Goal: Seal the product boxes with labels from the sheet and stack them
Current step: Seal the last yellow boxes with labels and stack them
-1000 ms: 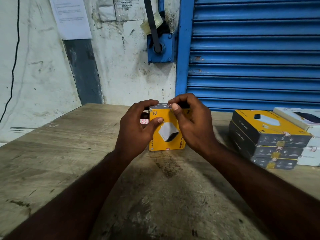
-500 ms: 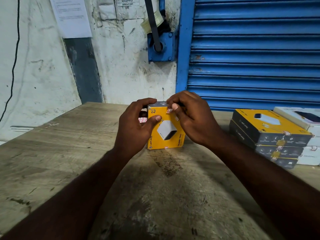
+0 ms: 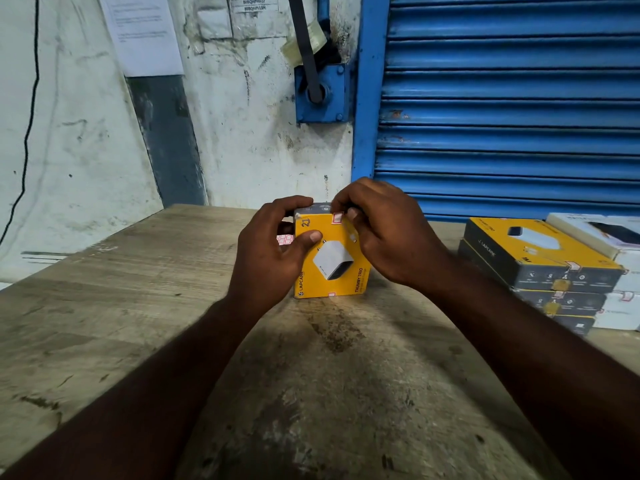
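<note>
The yellow box [image 3: 341, 282] is standing upright on the counter [image 3: 138, 306] at the middle, front towards the person, which is putting its top flap in easy reach. The left hand [image 3: 270, 251] is gripping the box's left side, thumb on the front and fingers over the top, likely to steady it. The right hand [image 3: 388, 237] is pinching a red-edged label [image 3: 337, 218] over the top front edge, apparently sealing the flap. The label sheet [image 3: 284, 239] is peeking out behind the left hand. The stack [image 3: 540, 268] of sealed boxes is waiting at the right.
</note>
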Available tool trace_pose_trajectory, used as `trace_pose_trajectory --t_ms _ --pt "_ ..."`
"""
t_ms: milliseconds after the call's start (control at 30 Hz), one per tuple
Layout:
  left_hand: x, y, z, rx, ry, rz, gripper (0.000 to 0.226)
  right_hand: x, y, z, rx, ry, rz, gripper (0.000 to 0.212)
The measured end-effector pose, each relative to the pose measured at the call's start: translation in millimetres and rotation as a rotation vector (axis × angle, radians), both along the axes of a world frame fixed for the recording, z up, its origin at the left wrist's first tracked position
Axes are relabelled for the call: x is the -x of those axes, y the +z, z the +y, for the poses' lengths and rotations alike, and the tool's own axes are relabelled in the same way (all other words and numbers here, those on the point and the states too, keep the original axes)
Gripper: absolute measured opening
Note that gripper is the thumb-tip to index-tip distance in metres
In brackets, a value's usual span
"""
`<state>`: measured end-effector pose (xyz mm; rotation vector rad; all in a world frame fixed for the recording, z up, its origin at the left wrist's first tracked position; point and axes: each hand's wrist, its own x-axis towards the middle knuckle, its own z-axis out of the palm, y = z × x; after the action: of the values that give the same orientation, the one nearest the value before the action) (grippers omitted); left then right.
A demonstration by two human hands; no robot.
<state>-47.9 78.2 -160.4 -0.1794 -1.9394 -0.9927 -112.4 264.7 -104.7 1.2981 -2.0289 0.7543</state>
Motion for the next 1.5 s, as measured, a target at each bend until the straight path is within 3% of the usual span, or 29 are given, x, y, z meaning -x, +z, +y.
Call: trace_pose_trajectory --t_ms 300,667,1500 --pt "0.0 -0.2 0.2 0.010 0.005 -0.003 0.042 -1.6 4.4 1.4 -0.056 -0.005 0.065 0.030" --pt "-0.8 0.0 0.3 0.008 0.002 -0.003 0.040 -3.6 4.9 2.0 -0.028 -0.025 0.069 0.013" --pt "-2.7 0.5 3.2 -0.010 -0.009 -0.008 0.041 -1.9 0.4 -2.0 0.032 -0.046 0.104 0.012"
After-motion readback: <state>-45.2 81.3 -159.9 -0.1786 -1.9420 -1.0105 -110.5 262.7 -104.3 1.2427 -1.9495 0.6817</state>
